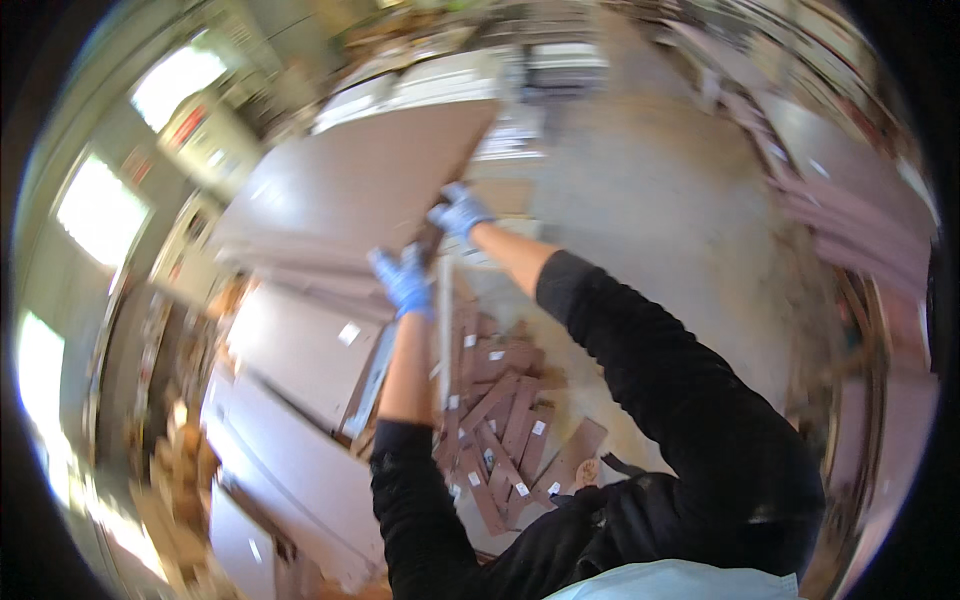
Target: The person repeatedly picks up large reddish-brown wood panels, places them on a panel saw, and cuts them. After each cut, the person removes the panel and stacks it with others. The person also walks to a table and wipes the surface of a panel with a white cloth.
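Though I cannot tell through the blur whether either grip is closed, the blue-gloved left hand (404,282) and right hand (461,212) are at the edge of a panel (350,185), upper left of centre: flat, smooth, brown, faintly glossy, its long axis slanting up rightward. Narrow brown strips (490,402) lie jumbled at lower centre.
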`<state>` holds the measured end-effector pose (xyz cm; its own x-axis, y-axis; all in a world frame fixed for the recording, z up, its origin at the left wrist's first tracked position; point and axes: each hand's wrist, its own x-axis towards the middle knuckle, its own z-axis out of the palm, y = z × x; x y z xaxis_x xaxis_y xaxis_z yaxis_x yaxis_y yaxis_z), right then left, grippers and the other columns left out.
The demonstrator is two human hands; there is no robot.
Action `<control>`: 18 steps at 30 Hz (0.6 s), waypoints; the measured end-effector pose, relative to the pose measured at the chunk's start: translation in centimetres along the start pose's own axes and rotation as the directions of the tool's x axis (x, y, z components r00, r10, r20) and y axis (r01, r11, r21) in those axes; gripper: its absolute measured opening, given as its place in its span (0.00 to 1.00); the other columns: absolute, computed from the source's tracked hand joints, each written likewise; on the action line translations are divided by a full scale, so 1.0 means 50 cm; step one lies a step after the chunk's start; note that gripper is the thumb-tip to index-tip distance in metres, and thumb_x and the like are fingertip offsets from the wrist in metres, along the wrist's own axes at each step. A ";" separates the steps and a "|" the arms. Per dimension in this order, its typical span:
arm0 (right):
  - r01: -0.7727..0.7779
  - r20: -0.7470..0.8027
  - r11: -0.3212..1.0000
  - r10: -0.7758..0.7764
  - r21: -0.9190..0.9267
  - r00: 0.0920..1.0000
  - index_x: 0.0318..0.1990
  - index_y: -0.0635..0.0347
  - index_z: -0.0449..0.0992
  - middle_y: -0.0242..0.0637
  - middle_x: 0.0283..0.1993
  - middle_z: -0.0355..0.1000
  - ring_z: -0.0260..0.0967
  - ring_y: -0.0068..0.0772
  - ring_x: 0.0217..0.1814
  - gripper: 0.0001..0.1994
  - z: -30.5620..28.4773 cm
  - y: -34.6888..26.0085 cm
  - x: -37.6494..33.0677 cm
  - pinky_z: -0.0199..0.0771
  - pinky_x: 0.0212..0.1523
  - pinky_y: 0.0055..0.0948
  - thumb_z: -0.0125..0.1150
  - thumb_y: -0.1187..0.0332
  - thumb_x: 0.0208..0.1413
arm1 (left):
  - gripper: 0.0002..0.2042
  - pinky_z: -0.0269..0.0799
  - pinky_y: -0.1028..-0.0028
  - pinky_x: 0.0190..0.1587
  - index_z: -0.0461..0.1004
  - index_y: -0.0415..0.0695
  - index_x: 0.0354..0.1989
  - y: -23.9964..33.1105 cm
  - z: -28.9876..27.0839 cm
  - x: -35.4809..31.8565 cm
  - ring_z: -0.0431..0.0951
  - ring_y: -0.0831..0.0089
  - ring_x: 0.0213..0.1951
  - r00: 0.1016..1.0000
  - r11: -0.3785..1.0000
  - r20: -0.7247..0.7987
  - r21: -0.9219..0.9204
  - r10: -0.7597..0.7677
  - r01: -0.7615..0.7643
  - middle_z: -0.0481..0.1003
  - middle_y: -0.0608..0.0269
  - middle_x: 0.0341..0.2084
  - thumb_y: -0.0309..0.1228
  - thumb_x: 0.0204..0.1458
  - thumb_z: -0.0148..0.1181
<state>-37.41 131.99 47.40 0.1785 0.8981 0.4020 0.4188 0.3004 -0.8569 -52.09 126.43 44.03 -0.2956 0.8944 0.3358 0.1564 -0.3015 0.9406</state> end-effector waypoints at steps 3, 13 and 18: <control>0.079 0.151 0.975 -0.047 -0.208 0.987 0.33 0.56 0.72 0.41 0.30 0.70 0.65 0.34 0.33 0.11 -0.117 0.178 -0.118 0.68 0.35 0.36 0.58 0.61 0.44 | 0.39 0.40 0.64 0.67 0.39 0.36 0.66 -0.021 0.067 -0.117 0.41 0.57 0.67 0.996 0.948 -0.076 0.317 0.052 -0.025 0.39 0.45 0.66 0.45 0.54 0.53; -0.915 -0.327 0.168 0.898 -0.366 0.295 0.46 0.54 0.74 0.41 0.45 0.73 0.71 0.40 0.44 0.20 -0.839 0.585 -1.414 0.70 0.42 0.37 0.53 0.55 0.47 | 0.29 0.70 0.70 0.42 0.54 0.43 0.59 -0.414 0.176 -0.799 0.67 0.67 0.43 0.421 0.854 0.796 0.215 -0.434 0.473 0.63 0.54 0.51 0.25 0.48 0.58; -0.754 -0.743 0.175 0.409 0.633 -0.529 0.38 0.62 0.77 0.44 0.33 0.76 0.74 0.35 0.35 0.15 -0.958 0.271 -2.026 0.72 0.36 0.31 0.61 0.63 0.44 | 0.15 0.70 0.75 0.29 0.66 0.43 0.48 -0.300 0.335 -1.087 0.72 0.74 0.33 -0.055 0.779 0.904 0.395 -0.423 0.487 0.71 0.63 0.37 0.26 0.52 0.57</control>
<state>-7.18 29.68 10.51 0.7386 -0.5914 -0.3236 -0.6250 -0.4208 -0.6575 -22.60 87.85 10.81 0.8024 0.3770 -0.4626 0.3500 0.3306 0.8765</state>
